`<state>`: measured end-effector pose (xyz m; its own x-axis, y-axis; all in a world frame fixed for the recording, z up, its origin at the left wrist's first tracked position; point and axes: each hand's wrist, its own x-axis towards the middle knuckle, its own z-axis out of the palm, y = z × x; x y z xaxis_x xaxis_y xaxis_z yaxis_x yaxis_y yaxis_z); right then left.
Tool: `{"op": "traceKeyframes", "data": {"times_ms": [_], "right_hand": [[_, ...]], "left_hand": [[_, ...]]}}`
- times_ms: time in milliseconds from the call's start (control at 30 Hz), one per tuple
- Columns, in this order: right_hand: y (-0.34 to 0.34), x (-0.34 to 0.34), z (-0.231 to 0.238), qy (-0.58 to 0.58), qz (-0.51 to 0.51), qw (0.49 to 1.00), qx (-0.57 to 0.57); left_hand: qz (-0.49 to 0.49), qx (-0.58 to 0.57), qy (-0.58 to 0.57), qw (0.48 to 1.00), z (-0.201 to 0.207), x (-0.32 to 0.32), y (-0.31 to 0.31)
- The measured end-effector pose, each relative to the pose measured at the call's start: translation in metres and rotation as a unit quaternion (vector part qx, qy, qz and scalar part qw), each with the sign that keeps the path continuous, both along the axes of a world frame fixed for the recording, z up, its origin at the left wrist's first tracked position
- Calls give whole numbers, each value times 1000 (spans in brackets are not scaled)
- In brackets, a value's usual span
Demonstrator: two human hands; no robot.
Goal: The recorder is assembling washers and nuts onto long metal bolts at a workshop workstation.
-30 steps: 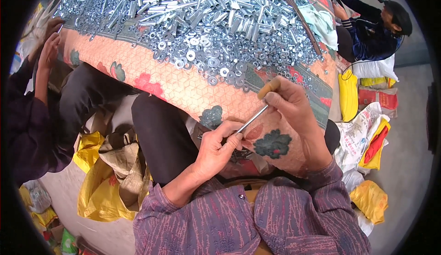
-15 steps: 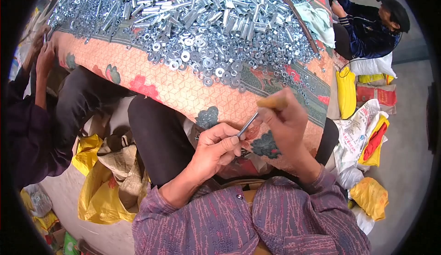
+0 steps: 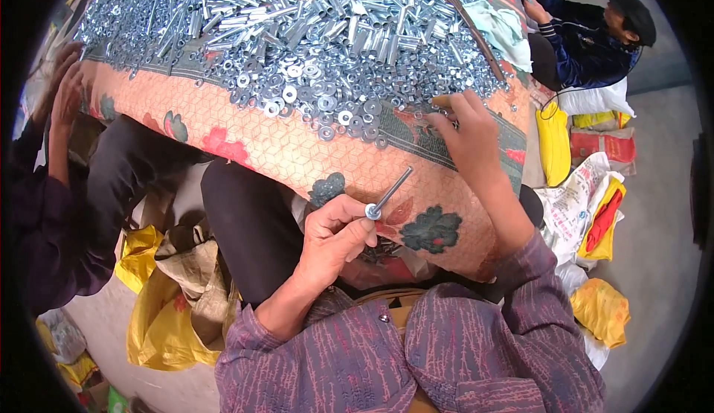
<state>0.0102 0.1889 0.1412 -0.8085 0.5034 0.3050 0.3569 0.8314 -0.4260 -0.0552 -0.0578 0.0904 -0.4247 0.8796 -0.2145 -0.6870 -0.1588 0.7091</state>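
Observation:
My left hand (image 3: 338,238) is closed in a pinch round the lower end of a slim metal bolt (image 3: 395,191), which tilts up to the right. A round washer (image 3: 372,211) sits around the bolt, right by my fingertips. My right hand (image 3: 470,134) reaches over the near right edge of the hardware pile, thumb and forefinger apart, with a yellowish cover on the forefinger. Loose washers (image 3: 326,103) and small nuts (image 3: 419,109) lie close to its fingers. Whether a small part touches the fingertips is hard to see.
A flowered cloth (image 3: 282,154) covers the table, which bears heaped metal sleeves (image 3: 361,33), dark rods (image 3: 461,11) and a pale cloth (image 3: 502,30). Co-workers sit at left (image 3: 52,212) and far right (image 3: 595,41). Yellow sacks (image 3: 167,324) stand on the floor.
My right hand has moved from the bolt's tip up and away to the pile. The washer now shows on the bolt by my left fingers, which have stayed nearly in place.

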Motion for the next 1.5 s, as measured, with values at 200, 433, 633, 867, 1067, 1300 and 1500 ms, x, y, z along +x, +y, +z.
{"op": "traceKeyframes", "data": {"times_ms": [200,433,633,867,1067,1300,1500], "right_hand": [[14,-8,-13,-21,-5,985,171],[18,1,-7,-60,-19,985,160],[-11,7,13,47,5,954,-296],[-51,18,22,61,84,846,-523],[-54,24,22,63,133,895,-422],[-70,30,25,125,93,871,-466],[-79,31,30,39,69,813,-577]], "left_hand": [[8,-2,24,1000,0,-3,2],[4,-1,16,1000,-2,-3,1],[3,-28,6,1000,-2,-2,1],[-32,-52,27,998,-2,0,3],[-96,-13,-104,990,-2,-9,-1],[-153,24,-176,972,5,-15,-2],[-119,16,-83,989,5,-8,0]]}}
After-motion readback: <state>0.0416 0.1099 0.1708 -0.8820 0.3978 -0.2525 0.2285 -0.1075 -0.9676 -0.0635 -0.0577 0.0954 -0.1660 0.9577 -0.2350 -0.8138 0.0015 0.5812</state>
